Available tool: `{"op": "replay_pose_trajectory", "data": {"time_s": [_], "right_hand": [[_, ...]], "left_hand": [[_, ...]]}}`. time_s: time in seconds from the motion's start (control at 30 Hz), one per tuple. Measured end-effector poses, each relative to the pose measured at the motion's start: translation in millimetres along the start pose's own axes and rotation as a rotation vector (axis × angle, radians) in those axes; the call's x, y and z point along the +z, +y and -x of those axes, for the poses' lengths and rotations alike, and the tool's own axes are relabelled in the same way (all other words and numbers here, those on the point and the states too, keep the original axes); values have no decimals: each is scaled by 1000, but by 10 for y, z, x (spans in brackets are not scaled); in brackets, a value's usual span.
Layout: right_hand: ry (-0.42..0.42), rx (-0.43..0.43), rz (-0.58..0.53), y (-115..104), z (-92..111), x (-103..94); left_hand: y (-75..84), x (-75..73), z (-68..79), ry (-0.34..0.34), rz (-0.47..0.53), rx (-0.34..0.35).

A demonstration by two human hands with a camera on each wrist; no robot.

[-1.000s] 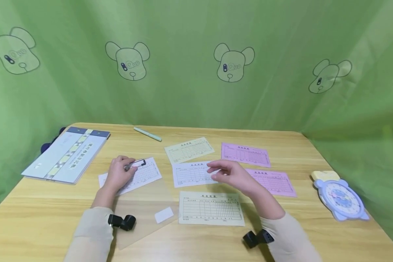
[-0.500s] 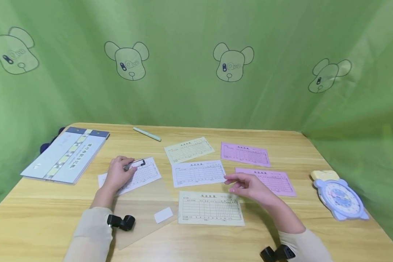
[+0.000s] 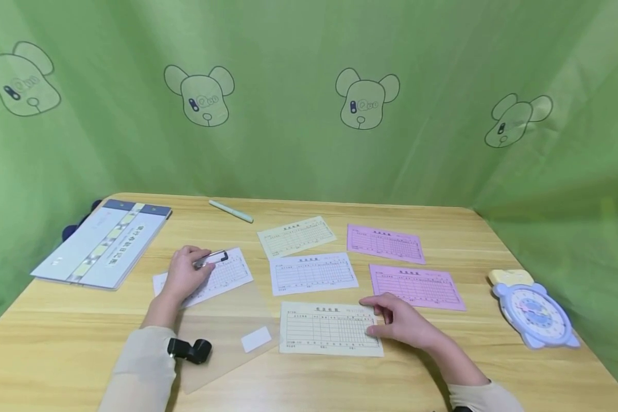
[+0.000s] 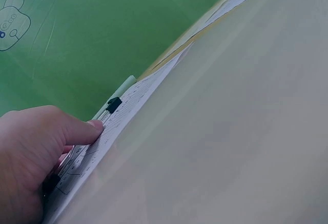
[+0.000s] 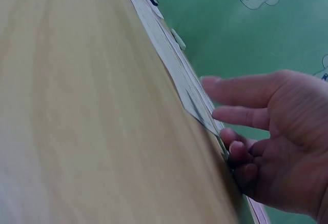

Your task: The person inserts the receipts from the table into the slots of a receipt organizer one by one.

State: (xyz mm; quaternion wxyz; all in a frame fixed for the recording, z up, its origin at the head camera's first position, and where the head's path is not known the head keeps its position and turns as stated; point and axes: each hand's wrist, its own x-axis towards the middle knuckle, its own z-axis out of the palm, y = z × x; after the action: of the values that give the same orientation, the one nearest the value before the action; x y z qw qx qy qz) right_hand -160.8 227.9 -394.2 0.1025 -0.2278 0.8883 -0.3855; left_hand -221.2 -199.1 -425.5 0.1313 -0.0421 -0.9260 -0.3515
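My left hand (image 3: 186,273) grips the metal clip (image 3: 212,258) of a translucent clipboard (image 3: 218,337). A white printed form (image 3: 233,273) lies at the clip end of that board. In the left wrist view the thumb (image 4: 84,131) presses on the clip with its black ends. My right hand (image 3: 404,325) is at the right end of a cream form (image 3: 324,332), its thumb overlapping the printed side and its index finger at the upper right corner. The right wrist view has thumb and index finger spread apart, the other fingers bent, beside the form's corner.
Behind lie another white form (image 3: 311,274), a second cream form (image 3: 296,236) and two pink forms (image 3: 386,243). A pale green pen (image 3: 232,211) is at the back. A blue-white folder (image 3: 105,243) lies left, a blue toy clock (image 3: 537,315) and a yellow block (image 3: 510,277) right.
My right hand has moved from over the white middle form, rightward and then toward me, to the front cream form. The left hand stays on the clip.
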Motion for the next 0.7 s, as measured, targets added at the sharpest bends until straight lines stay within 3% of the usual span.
{"op": "replay_pose_trajectory", "data": {"time_s": [0.1,0.2,0.7], "right_hand": [[-7,-22,123,-20,5,16],[-18,-15,166,-38,7,23],[-57,-25,197,-72,26,30]], "left_hand": [[-1,1,5,-8,1,-16],[-4,-1,11,-16,0,-27],[23,-2,8,-14,-4,-29]]}}
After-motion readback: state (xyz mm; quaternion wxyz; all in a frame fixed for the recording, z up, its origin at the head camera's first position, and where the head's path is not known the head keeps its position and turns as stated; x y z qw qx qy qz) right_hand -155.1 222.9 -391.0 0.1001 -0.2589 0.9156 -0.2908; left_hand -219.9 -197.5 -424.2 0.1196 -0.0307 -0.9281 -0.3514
